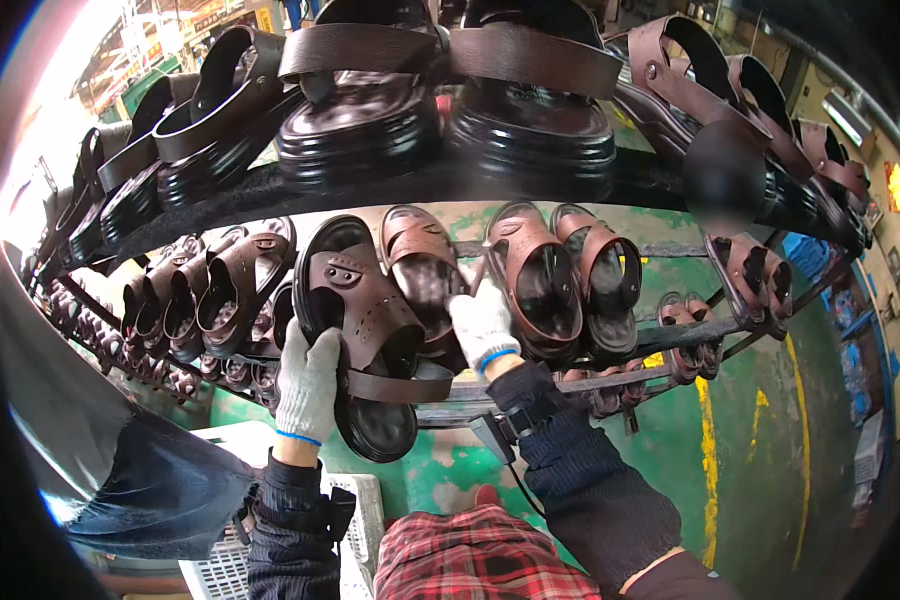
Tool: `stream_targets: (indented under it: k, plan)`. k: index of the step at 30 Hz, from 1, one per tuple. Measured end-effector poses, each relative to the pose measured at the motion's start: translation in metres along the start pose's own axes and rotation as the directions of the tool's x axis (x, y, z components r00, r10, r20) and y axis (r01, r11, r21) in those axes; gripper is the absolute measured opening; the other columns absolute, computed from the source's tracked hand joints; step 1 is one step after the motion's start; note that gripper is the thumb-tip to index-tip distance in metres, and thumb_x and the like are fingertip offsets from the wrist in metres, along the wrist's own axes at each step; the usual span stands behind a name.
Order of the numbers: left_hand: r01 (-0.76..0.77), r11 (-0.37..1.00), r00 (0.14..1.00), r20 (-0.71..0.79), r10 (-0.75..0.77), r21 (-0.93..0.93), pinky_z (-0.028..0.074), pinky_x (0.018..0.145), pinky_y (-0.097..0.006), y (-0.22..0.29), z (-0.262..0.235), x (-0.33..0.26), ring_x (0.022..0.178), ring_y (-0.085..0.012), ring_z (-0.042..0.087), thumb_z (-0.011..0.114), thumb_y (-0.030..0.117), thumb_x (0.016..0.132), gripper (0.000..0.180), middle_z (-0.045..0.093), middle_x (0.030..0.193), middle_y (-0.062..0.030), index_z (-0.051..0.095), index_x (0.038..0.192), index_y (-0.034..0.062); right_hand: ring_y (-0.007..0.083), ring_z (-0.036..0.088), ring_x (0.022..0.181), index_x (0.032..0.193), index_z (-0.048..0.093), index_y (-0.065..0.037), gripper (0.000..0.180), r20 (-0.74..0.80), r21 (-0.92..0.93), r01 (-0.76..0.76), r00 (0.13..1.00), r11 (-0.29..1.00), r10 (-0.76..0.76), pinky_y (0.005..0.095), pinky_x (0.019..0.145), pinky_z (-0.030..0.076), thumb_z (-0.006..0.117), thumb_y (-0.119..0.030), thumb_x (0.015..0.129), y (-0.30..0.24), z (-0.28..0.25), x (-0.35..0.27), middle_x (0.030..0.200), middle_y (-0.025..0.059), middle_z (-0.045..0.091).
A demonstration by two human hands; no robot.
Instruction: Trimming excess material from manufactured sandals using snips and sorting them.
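Up at 11 o'clock from the sandal in your hand, a yellow sign (207,18) carries writing too small to read. You have one dark brown, open-heeled sandal with a perforated upper and black sole (368,315) near the middle of the view, toe toward 12 o'clock, heel toward 6. At its 1 o'clock one lighter brown perforated sandal (420,240) sits partly behind it, and between 2 and 3 o'clock two matching reddish-brown sandals (533,285) stand side by side on the lower tier of the black metal rack (660,345). Above, at least eight dark brown sandals line the upper tier, the two largest (360,125) at 12 and 1 o'clock. Your left hand in its white knitted glove with blue cuff (307,385) is at 8 o'clock, forearm nearly upright, fingers closed on the dark sandal's side, their tips hidden. Your right hand, gloved alike (483,322), is at 3 o'clock, forearm slanting in from 5, fingers partly bent against the lighter sandal's edge; you cannot tell from here whether they grip it. A white perforated plastic crate (215,578) lies at 7 o'clock
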State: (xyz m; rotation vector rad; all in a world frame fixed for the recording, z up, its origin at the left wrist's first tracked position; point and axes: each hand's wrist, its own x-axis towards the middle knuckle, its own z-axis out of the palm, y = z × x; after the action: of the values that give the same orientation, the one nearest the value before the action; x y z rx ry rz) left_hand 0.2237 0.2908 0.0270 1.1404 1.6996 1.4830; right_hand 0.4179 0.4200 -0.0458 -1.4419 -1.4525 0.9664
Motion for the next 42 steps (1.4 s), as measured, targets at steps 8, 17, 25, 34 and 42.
stream_targets:
  k: [8, 17, 25, 34, 42]
  plan:
    - [-0.167, 0.958, 0.981, 0.139, 0.138, 0.231, 0.045, 0.099, -0.035, -0.007, 0.055, 0.057, 0.115, -0.0311, 0.059, 0.057, 0.020, 0.097, 0.040, 0.061, 0.124, -0.0205, 0.056, 0.129, -0.0033, 0.0177, 0.064, 0.092, 0.140, 0.057, 0.000, 0.060, -0.198, 0.064, -0.018, 0.980, 0.998, 0.031, 0.0341, 0.082, 0.052, 0.062, -0.010, 0.081, 0.035, -0.039, -0.006, 0.113, 0.0124, 0.069]
    - [-0.228, 0.887, 0.961, 0.236, 0.140, 0.401, 0.047, 0.096, -0.047, -0.087, 0.097, 0.148, 0.111, -0.0413, 0.062, 0.048, 0.024, 0.094, 0.048, 0.064, 0.118, -0.0273, 0.051, 0.136, 0.0014, 0.0221, 0.059, 0.107, 0.136, 0.053, 0.007, 0.055, -0.274, 0.213, 0.084, 0.962, 0.973, -0.023, 0.0374, 0.098, 0.047, 0.066, -0.008, 0.085, 0.014, -0.059, -0.024, 0.122, 0.0140, 0.064]
    - [-0.739, 0.641, 0.669, 0.344, 0.659, 0.209, 0.054, 0.086, -0.047, -0.075, -0.082, -0.096, 0.102, -0.0383, 0.065, 0.058, 0.018, 0.082, 0.050, 0.064, 0.120, -0.0222, 0.057, 0.127, -0.0048, 0.0288, 0.059, 0.118, 0.132, 0.055, 0.012, 0.040, -0.088, -0.188, 0.417, 0.894, 0.889, -0.439, 0.0390, 0.103, 0.046, 0.055, -0.002, 0.095, -0.041, -0.012, -0.144, 0.136, 0.0219, 0.058]
    - [0.852, 0.129, 0.438, -0.555, -0.707, 0.507, 0.055, 0.081, -0.049, -0.450, -0.377, -0.341, 0.095, -0.0376, 0.070, 0.053, 0.022, 0.094, 0.036, 0.070, 0.101, -0.0250, 0.062, 0.124, 0.0046, 0.0326, 0.059, 0.106, 0.118, 0.067, 0.004, 0.038, 0.929, -0.110, 0.435, 0.365, 0.894, -0.063, 0.0419, 0.090, 0.049, 0.067, -0.016, 0.085, 0.074, 0.338, -0.306, 0.112, 0.0192, 0.060]
    - [0.954, -0.003, -0.257, -0.809, -0.529, -0.301, 0.050, 0.100, -0.046, -0.678, -0.527, -0.492, 0.115, -0.0470, 0.060, 0.073, 0.025, 0.077, 0.094, 0.054, 0.136, -0.0310, 0.023, 0.154, 0.0025, 0.0355, 0.058, 0.117, 0.133, 0.055, 0.010, 0.051, 0.895, 0.086, 0.687, 0.264, 0.721, -0.359, 0.0484, 0.102, 0.042, 0.059, -0.009, 0.086, 0.169, 0.468, -0.351, 0.126, 0.0259, 0.058]
